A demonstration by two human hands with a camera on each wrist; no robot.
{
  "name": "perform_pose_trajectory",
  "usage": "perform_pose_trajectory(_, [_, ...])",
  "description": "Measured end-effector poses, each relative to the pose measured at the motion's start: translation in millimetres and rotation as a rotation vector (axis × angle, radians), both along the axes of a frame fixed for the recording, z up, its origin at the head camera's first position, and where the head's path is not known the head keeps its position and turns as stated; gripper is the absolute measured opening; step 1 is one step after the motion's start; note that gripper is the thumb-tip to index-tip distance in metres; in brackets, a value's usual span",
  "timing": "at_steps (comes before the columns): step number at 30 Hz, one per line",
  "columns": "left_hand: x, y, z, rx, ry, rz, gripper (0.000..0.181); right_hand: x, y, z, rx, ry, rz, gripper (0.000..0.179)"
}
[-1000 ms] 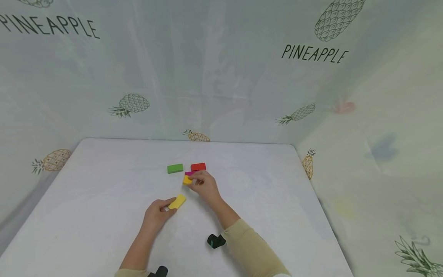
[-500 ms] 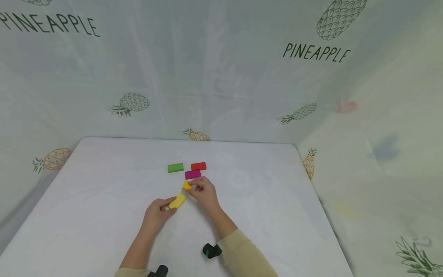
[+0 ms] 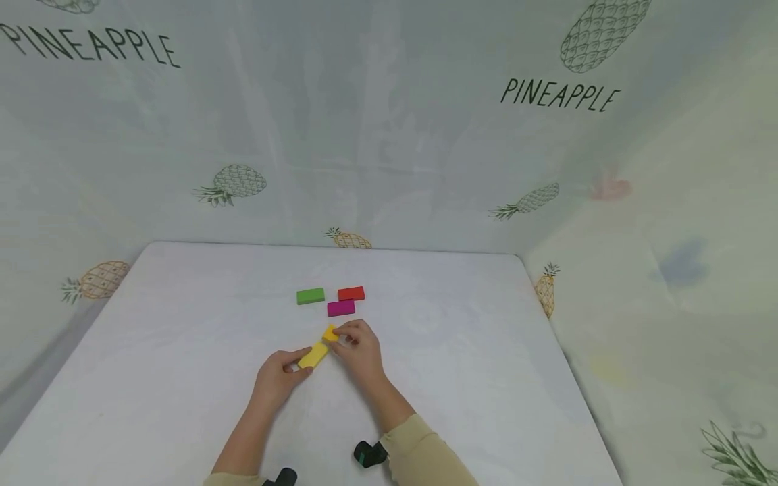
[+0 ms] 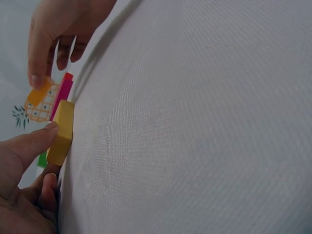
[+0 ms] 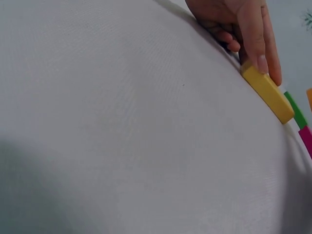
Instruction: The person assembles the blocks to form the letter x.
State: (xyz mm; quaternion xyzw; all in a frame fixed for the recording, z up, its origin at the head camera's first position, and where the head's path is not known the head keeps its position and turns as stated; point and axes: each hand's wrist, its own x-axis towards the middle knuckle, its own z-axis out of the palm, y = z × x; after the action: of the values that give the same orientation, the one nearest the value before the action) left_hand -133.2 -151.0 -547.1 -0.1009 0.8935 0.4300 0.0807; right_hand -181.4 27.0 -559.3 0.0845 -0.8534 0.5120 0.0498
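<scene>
My left hand (image 3: 273, 381) pinches a light yellow block (image 3: 313, 356) between thumb and fingers, low at the white tabletop. My right hand (image 3: 363, 354) pinches a deeper orange-yellow block (image 3: 329, 333) by its right side, at the far end of the light yellow one. In the left wrist view the orange-yellow block (image 4: 39, 92) hangs under the right thumb, apart from the light yellow block (image 4: 61, 134) and higher than it. Only an edge of the orange-yellow block (image 5: 309, 100) enters the right wrist view, where the left hand (image 5: 251, 29) grips the yellow block (image 5: 268, 92).
Beyond the hands lie a green block (image 3: 310, 296), a red block (image 3: 351, 293) and a magenta block (image 3: 341, 308), the last two close together. The white table (image 3: 462, 351) ends at a pineapple-print curtain (image 3: 389, 135). Dark wrist cameras sit near both sleeves.
My right hand has drawn the orange-yellow block back from the magenta block toward the light yellow one, uncovering the magenta block. The left hand keeps its grip almost in place.
</scene>
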Motion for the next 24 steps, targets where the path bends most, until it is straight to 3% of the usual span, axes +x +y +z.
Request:
perform_pose_trajectory(10, [-0.3, 0.9, 0.0, -0.002, 0.02, -0.001, 0.044, -1.9, 1, -13.0, -0.002, 0.099, -0.004, 0.018])
perform_pose_trajectory(24, [-2.2, 0.8, -0.8, -0.01, 0.007, 0.0, 0.044, -3.3, 0, -14.6, 0.098, 0.084, -0.027, 0.02])
